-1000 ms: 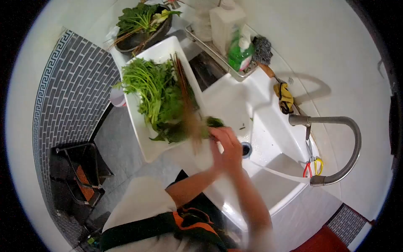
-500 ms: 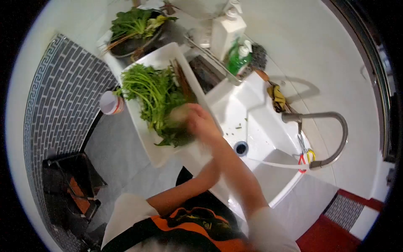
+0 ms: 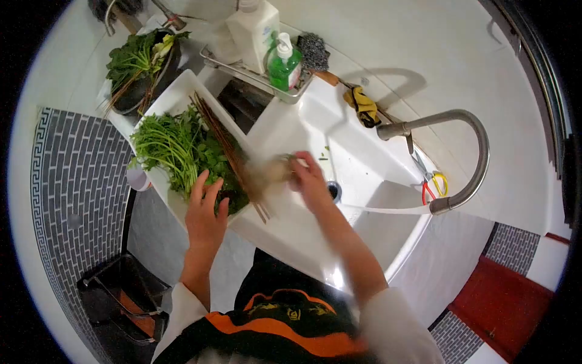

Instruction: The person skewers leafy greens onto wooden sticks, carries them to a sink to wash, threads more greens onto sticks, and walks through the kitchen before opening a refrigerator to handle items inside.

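Note:
My left hand (image 3: 205, 215) is open, its fingers spread over the near end of the leafy greens (image 3: 173, 145), possibly touching them. The greens lie in a long white tray (image 3: 159, 182). Thin brown stems (image 3: 221, 139) run along the tray's right side, their near ends poking past its edge. Over the sink's left part, my right hand (image 3: 310, 182) has its fingers closed on a pale, tan thing (image 3: 274, 174), too smeared by motion to make out.
The white sink (image 3: 370, 164) has a curved metal faucet (image 3: 482, 151) at its right. Scissors (image 3: 427, 179) lie near the faucet. A soap bottle (image 3: 285, 67) and a white pump bottle (image 3: 253, 33) stand on a rack behind. A dark pot (image 3: 130, 100) with vegetables sits back left.
My hands have moved apart: the right from over the greens to the sink, the left out from behind the right arm to the greens. The view has shifted.

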The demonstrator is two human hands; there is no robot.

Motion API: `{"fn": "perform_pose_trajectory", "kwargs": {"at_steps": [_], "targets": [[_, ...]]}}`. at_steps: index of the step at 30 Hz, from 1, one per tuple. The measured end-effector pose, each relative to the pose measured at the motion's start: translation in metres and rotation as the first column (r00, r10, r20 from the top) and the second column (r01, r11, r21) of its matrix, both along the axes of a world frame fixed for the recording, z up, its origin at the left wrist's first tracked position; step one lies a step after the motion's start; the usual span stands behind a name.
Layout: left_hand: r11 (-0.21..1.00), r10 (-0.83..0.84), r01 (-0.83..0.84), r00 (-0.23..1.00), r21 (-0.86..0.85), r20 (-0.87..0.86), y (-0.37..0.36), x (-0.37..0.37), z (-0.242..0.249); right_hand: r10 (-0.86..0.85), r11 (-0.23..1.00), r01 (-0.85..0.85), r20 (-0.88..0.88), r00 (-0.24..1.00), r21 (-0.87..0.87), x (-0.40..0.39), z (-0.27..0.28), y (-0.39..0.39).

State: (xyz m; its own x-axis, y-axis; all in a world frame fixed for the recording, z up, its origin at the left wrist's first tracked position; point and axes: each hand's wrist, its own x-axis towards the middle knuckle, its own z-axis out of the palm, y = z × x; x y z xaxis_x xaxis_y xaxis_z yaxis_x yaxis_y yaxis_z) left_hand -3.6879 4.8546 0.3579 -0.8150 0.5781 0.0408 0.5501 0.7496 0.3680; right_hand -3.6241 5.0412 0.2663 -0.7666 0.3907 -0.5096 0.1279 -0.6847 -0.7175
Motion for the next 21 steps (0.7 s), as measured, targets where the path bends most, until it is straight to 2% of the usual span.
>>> {"fn": "perform_pose_trajectory", "kwargs": {"at_steps": [1,2,3,4,5,6,7,8,10,11,13,14,15,16,17,18,21], "targets": [[0.996,-0.045,0.046,0.999,0.075,-0.015,0.01,0.003,0.006,-0.023,0.996,0.023,0.001,1.0,0.081,0.024,-0.022,0.014],[0.985,-0.085,0.089,0.996,0.15,-0.033,0.019,0.008,0.008,-0.068,0.976,0.046,0.097,0.993,0.212,0.047,-0.041,0.024],[0.985,-0.092,0.095,0.995,0.147,-0.025,0.027,0.015,0.006,-0.129,0.938,0.037,0.25,0.96,0.344,0.064,-0.063,0.033],[0.967,-0.157,0.146,0.987,0.21,0.036,0.035,0.024,0.004,-0.154,0.898,0.038,0.233,0.96,0.438,0.089,-0.099,0.039],[0.942,-0.222,0.19,0.971,0.275,0.091,0.043,0.033,0.002,-0.218,0.756,-0.074,0.356,0.909,0.651,0.105,-0.121,0.041],[0.942,-0.226,0.193,0.97,0.274,0.093,0.051,0.043,-0.003,-0.216,0.718,-0.156,0.431,0.876,0.678,0.117,-0.138,0.044],[0.932,-0.293,0.243,0.942,0.268,0.166,0.058,0.056,-0.009,-0.216,0.679,-0.242,0.503,0.837,0.693,0.125,-0.153,0.044],[0.919,-0.355,0.292,0.904,0.264,0.237,0.063,0.067,-0.016,-0.215,0.682,-0.242,0.506,0.835,0.69,0.132,-0.168,0.041],[0.903,-0.4,0.327,0.877,0.279,0.267,0.075,0.083,-0.03,-0.198,0.309,-0.376,0.446,0.873,0.874,0.137,-0.192,0.034],[0.884,-0.443,0.359,0.848,0.3,0.292,0.077,0.09,-0.037,-0.195,0.316,-0.377,0.448,0.872,0.871,0.14,-0.203,0.03],[0.889,-0.444,0.372,0.842,0.266,0.306,0.078,0.1,-0.058,-0.246,0.516,-0.159,0.324,0.913,0.841,0.139,-0.209,0.023],[0.891,-0.446,0.385,0.837,0.24,0.317,0.077,0.104,-0.069,-0.267,0.826,0.037,0.332,0.905,0.563,0.14,-0.204,0.021],[0.89,-0.45,0.389,0.835,0.238,0.318,0.075,0.107,-0.078,-0.271,0.827,0.041,0.333,0.903,0.561,0.142,-0.193,0.022],[0.892,-0.448,0.391,0.83,0.226,0.333,0.073,0.109,-0.085,-0.393,0.894,0.267,0.343,0.853,0.361,0.145,-0.184,0.023],[0.894,-0.447,0.393,0.825,0.217,0.345,0.072,0.11,-0.092,-0.496,0.865,0.481,0.38,0.781,0.143,0.147,-0.175,0.025],[0.893,-0.447,0.392,0.825,0.221,0.346,0.072,0.111,-0.095,-0.561,0.815,0.576,0.343,0.754,0.066,0.15,-0.168,0.025],[0.902,-0.431,0.38,0.822,0.205,0.372,0.07,0.111,-0.108,-0.501,0.857,0.509,0.363,0.786,0.081,0.14,-0.146,0.019]]}}
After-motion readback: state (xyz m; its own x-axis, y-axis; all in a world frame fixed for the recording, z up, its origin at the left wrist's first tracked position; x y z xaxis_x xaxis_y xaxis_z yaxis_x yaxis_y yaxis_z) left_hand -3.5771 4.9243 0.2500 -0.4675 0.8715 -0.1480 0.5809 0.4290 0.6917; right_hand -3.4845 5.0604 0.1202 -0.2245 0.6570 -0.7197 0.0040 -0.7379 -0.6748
